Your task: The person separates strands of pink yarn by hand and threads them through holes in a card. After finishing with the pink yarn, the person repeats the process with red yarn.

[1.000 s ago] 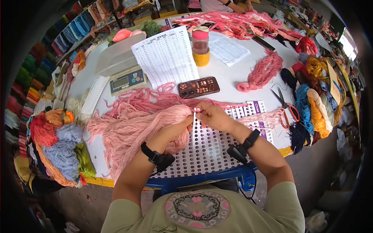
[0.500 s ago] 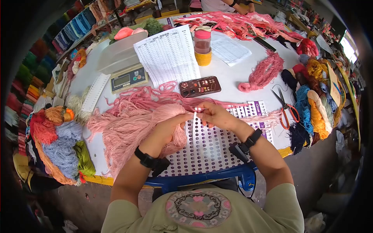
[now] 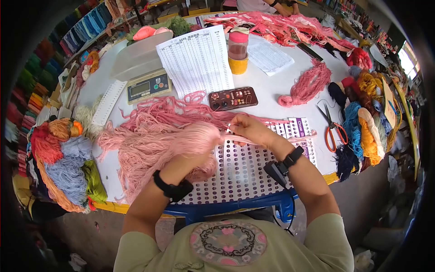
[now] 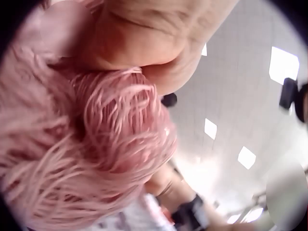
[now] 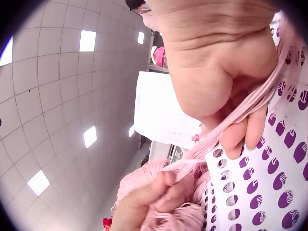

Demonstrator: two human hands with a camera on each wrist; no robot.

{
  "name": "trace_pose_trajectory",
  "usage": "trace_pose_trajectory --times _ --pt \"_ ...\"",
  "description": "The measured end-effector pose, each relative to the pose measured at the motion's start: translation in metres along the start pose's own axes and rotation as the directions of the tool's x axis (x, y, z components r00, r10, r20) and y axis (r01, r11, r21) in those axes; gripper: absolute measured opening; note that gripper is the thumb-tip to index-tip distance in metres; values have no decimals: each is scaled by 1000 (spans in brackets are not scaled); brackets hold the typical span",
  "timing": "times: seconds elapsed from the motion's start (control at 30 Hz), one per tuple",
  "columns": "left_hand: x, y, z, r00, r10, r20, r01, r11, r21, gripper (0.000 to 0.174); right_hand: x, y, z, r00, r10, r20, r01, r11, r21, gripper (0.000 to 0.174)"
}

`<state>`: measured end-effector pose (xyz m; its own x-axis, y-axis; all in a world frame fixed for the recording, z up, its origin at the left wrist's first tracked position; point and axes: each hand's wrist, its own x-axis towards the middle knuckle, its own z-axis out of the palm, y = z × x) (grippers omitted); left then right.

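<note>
A thick skein of pale pink yarn (image 3: 197,138) lies heaped on the left of the table. My left hand (image 5: 147,195) grips its gathered end, thumb bent over the strands; in the head view the yarn covers most of that hand. My right hand (image 3: 253,129) is just to the right, its fingers curled around a thin bunch of pink strands (image 5: 250,106). These strands run from the skein across the right palm toward the right. Below the hands lies a white card sheet with rows of holes and purple printing (image 3: 240,174).
Behind the hands are a phone in a decorated case (image 3: 233,99), a scale (image 3: 148,87), a printed list (image 3: 197,61) and a bottle (image 3: 238,43). Orange-handled scissors (image 3: 334,131) and a darker pink skein (image 3: 308,84) lie to the right. Colored yarn bundles (image 3: 72,163) edge the table.
The left hand has shifted slightly left and turned beneath the yarn, hiding its fingers. A strand bunch now stretches from the skein past the right hand; the white strip at the fingertips shows less.
</note>
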<state>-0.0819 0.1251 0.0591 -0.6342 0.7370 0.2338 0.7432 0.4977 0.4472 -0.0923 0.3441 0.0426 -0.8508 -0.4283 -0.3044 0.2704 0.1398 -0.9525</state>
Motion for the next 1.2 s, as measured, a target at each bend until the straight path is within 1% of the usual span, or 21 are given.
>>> trace_pose_trajectory --times 0.03,0.07,0.13,0.2,0.3,0.37,0.4,0.43,0.47,0.5,0.53,0.57,0.6,0.67,0.7,0.73,0.77,0.83,0.93,0.97,1.2 --pt "-21 -21 3 939 -324 112 336 805 -489 17 0 -6 3 998 52 -34 -55 994 -97 23" --pt "-37 -39 -1 778 -516 358 554 297 -778 18 1 -9 4 992 98 -73 -111 975 -192 21" --pt "-59 -30 -60 664 -597 450 307 -331 -892 22 4 -4 4 993 71 -94 -88 977 -195 26" --pt "-97 -56 -93 802 -563 201 37 -290 -956 26 4 -7 5 989 99 -114 -124 962 -243 26" --pt "-131 -77 -145 796 -602 71 -78 -218 -973 23 4 -9 5 987 94 -129 -127 951 -282 25" --pt "-162 -116 -152 666 -745 -34 -162 -100 -982 24 2 -10 8 987 91 -133 -126 951 -283 25" --pt "-156 -105 -154 668 -744 -40 -164 -95 -982 24 1 -10 9 987 67 -143 -107 949 -298 25" --pt "-145 -86 -157 389 -909 -153 173 235 -957 23 0 -10 9 987 41 -156 -88 945 -313 25" --pt "-137 -75 -161 133 -914 -384 558 389 -733 23 -1 -9 11 986 32 -162 -82 946 -313 25" --pt "-166 -109 -159 446 -813 -375 549 579 -602 25 -1 -7 12 984 3 -176 -67 929 -363 25" --pt "-152 -79 -162 453 -807 -379 542 587 -601 25 -2 -4 14 982 -26 -189 -56 909 -414 25" --pt "-139 -45 -159 497 -832 -247 524 515 -678 29 -5 1 18 981 -34 -192 -51 905 -421 25" --pt "-121 -12 -150 537 -834 -123 505 435 -745 33 -6 5 23 956 -141 -256 -10 859 -511 22" --pt "-93 29 -120 565 -807 -170 136 294 -946 46 -9 -3 37 919 -274 -284 46 789 -613 20" --pt "-81 39 -116 718 -681 -144 43 251 -967 48 -14 -14 48 902 -343 -263 231 897 -376 21" --pt "-70 48 -112 844 -521 -130 -35 187 -982 50 -20 -27 57 877 -402 -261 389 915 -102 24" --pt "-59 58 -104 843 -519 -142 -48 191 -980 50 -31 -47 67 876 -410 -255 395 912 -112 24" --pt "-39 77 -90 889 -444 -116 -165 -72 -984 54 -60 -84 86 885 -425 -192 460 863 210 22" --pt "-30 82 -72 950 -302 -78 -88 -22 -996 62 -76 -96 96 934 -315 -170 346 916 204 15" --pt "-30 85 -70 950 -307 -61 -65 -4 -998 58 -74 -91 97 895 -399 -198 426 897 120 11" --pt "-36 85 -63 921 -384 -65 -55 39 -998 46 -79 -86 97 915 -341 -217 388 890 238 11"
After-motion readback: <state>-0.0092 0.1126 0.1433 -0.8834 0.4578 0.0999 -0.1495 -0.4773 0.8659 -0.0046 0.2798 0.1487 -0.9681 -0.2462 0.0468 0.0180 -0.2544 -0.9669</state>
